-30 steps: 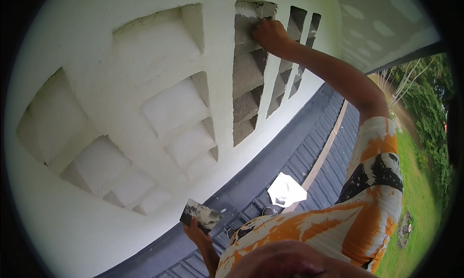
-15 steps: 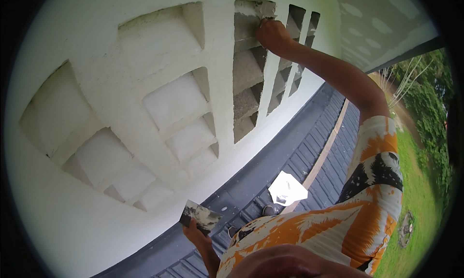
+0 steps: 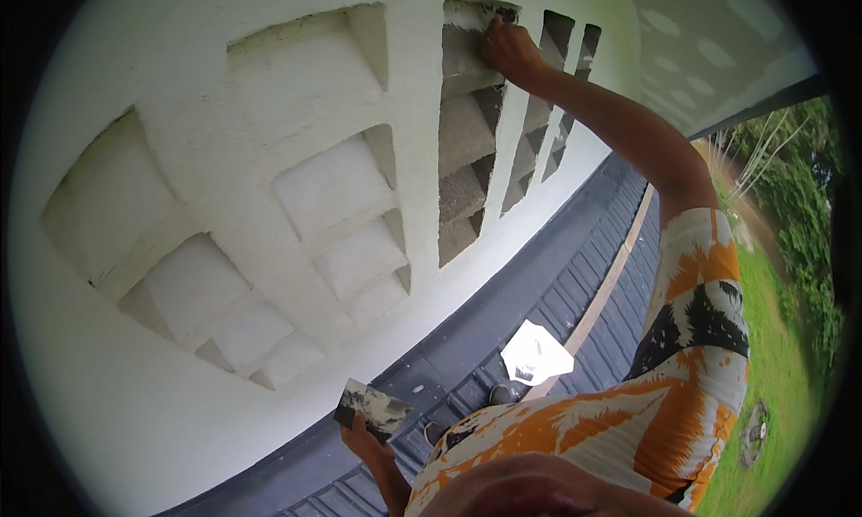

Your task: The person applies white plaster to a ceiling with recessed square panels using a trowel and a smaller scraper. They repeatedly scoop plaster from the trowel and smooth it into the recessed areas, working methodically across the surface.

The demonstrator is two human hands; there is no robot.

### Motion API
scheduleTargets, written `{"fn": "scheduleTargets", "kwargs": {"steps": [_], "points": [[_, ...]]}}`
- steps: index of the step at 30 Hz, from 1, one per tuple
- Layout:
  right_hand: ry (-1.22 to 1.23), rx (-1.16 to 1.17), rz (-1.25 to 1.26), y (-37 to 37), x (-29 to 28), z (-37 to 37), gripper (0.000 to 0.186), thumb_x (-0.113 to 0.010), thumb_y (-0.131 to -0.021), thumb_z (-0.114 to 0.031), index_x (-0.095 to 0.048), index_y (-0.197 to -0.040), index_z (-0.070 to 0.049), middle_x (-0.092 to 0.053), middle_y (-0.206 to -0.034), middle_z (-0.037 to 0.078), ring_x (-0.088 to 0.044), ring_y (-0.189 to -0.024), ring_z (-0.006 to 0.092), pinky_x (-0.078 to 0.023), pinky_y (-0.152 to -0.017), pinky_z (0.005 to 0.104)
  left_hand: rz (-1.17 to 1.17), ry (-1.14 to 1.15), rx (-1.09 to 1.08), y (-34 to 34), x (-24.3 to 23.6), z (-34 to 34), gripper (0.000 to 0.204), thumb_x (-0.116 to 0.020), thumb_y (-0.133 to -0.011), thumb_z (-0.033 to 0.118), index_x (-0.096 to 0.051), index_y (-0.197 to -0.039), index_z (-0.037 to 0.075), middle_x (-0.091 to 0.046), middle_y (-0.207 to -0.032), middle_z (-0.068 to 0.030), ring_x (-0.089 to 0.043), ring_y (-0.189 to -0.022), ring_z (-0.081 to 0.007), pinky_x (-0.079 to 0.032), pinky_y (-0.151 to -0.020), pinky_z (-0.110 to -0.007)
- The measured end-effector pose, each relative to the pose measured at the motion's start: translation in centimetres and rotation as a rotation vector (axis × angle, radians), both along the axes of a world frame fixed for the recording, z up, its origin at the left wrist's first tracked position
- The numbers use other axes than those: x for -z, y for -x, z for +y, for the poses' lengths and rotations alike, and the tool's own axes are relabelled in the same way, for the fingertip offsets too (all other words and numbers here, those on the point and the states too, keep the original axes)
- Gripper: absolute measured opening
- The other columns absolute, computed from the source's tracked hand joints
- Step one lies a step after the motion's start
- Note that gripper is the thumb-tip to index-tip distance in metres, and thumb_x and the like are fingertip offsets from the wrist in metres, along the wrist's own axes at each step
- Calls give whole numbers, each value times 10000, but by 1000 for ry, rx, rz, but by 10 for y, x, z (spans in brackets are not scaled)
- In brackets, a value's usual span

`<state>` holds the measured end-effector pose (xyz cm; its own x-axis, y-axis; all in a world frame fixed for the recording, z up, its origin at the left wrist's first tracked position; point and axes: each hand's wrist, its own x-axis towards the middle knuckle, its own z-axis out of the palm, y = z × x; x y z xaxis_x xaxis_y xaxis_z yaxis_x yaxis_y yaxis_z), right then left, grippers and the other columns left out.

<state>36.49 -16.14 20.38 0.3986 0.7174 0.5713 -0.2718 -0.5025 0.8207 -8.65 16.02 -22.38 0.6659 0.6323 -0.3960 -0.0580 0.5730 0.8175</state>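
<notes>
My right hand is raised with its fingers closed at the upper right edge of a tall grey recess in the white wall. A small dark bit shows at the fingertips; what they hold, if anything, I cannot make out. Low in front of the wall, my left hand grips a flat rectangular plate smeared with pale and dark plaster-like material. The recess has rough grey inner faces and is split by ledges, with a whitish patch at its top.
White-coated recesses lie to the left; narrow grey ones stand on the right. Below is a dark ribbed roof with a wooden batten and a bright white angular object near my shoes. Grass lies beyond at right.
My right hand has moved slightly upward along the recess's right edge. My left hand still holds the plate in nearly the same place. The whole view has shifted a little.
</notes>
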Motion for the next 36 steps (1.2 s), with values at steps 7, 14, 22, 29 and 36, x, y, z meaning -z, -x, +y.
{"fn": "scheduleTargets", "kwargs": {"steps": [7,14,22,29,36], "points": [[-139,64,403,20,-20,16,54,-677,-769,-127,-724,-741,-120,-689,-846,150,-702,-760,236,-556,-580,331,-7,10,-15,-2,-3,-6,329,-555,-844,41,-548,-1163,-40,-637,-994,-123,-663,-825,-230,-557,-712,-349],[-131,27,257,51,-10,42,82,-657,-779,-91,-708,-843,-88,-652,-775,112,-715,-755,273,-579,-571,344,15,30,-72,-2,3,-3,337,-550,-849,39,-536,-1176,-42,-636,-1012,-130,-669,-829,-239,-566,-710,-354],[-161,66,398,36,-11,29,66,-670,-767,-105,-732,-752,-122,-694,-822,66,-688,-865,215,-549,-626,340,-2,32,-62,-2,-1,1,340,-552,-849,26,-536,-1182,-40,-635,-1017,-134,-670,-847,-240,-569,-718,-355],[-40,-1,140,23,-11,31,45,-664,-742,-88,-708,-742,-86,-661,-781,135,-694,-689,242,-549,-526,323,4,11,-39,-1,8,2,356,-556,-847,25,-538,-1197,-39,-631,-1033,-133,-666,-871,-243,-564,-736,-354],[-190,95,338,17,-31,38,77,-662,-766,-87,-731,-801,-87,-716,-881,151,-721,-820,270,-575,-634,355,5,-23,-14,-6,4,5,371,-557,-841,34,-530,-1203,-38,-628,-1035,-133,-663,-873,-239,-560,-739,-355]]}}
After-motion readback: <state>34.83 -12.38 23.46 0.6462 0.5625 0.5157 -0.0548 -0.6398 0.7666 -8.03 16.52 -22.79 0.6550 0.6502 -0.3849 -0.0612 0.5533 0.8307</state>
